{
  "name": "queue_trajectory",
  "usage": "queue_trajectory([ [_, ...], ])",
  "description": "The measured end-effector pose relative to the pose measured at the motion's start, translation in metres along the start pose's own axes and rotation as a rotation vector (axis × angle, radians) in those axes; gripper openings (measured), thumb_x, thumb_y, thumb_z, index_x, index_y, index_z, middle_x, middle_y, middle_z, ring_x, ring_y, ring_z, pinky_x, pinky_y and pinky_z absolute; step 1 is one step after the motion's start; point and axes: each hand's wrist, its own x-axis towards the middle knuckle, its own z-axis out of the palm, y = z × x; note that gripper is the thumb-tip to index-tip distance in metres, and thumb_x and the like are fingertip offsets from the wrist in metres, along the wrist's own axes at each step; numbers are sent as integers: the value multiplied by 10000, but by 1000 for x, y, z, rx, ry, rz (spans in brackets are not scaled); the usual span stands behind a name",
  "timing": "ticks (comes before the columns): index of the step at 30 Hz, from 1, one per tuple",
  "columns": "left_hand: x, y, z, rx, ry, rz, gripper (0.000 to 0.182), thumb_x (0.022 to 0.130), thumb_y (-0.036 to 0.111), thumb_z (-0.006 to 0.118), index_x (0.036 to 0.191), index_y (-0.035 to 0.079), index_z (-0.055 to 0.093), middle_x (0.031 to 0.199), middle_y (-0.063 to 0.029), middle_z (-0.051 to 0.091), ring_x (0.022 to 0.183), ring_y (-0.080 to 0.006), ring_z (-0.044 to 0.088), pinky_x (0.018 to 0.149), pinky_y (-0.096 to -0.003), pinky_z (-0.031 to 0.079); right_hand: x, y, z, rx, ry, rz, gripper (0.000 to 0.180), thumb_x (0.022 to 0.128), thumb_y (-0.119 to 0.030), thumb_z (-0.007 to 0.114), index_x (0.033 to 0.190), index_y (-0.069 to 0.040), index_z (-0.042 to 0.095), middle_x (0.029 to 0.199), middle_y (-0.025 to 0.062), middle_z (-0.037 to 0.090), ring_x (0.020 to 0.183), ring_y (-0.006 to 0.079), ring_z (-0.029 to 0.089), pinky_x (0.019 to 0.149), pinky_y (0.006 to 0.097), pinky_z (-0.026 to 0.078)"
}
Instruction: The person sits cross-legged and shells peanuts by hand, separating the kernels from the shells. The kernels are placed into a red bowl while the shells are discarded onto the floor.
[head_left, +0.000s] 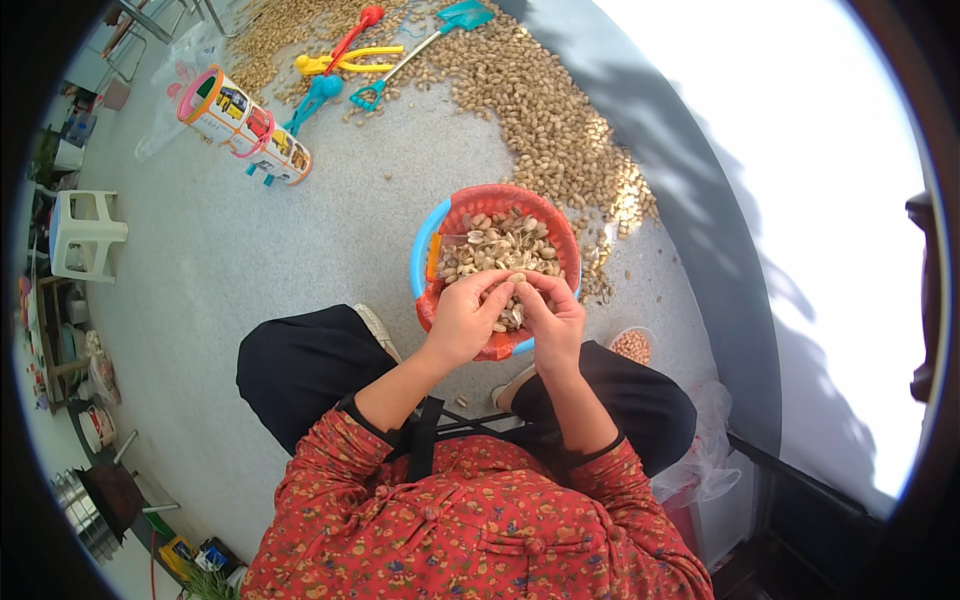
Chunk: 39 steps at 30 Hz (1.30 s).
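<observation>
My left hand (466, 313) and my right hand (553, 319) meet over the near part of a red-lined basin with a blue rim (420, 259). Between the fingertips of both hands is a peanut in its shell (517, 278). Peanut shells (501, 244) fill much of the basin under and beyond the hands. A small clear tub holds shelled peanuts (631, 346) on the floor to the right, beside my right knee.
Unshelled peanuts (525, 97) spread over the floor beyond the basin, along the wall. Toy tools, including a teal shovel (465, 13), lie among them. A picture-printed cylinder (251, 129) is at the upper left; a white plastic stool (88, 231) stands far left.
</observation>
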Motion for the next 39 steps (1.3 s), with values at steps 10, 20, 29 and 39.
queue_trajectory([
  [10,-4,-2,0,307,-6,248,224,946,128,553,1080,-35,629,959,-183,651,858,-334,636,747,-377,502,-1,3,-3,-123,-4,-154,94,883,-34,678,960,19,677,975,33,617,871,75,581,768,214,467],
  [20,-8,-11,9,123,105,158,225,996,142,502,1068,-41,612,872,-90,633,755,-153,594,686,-268,473,-7,12,3,43,17,-89,100,904,-30,653,988,22,670,957,16,616,826,53,549,724,189,442],
  [29,-2,-2,2,-706,-40,-354,239,1040,221,418,989,54,581,701,39,473,571,-22,372,476,-182,286,-8,5,8,-181,33,-302,200,874,-15,676,1073,-8,697,1006,25,602,861,89,568,720,218,462],
  [39,4,0,-7,-888,-84,-476,235,1036,216,411,1032,46,573,769,18,534,573,-44,416,455,-189,303,-10,-2,7,-498,-20,-568,210,849,40,686,1057,15,686,933,10,595,765,40,545,646,186,452],
])
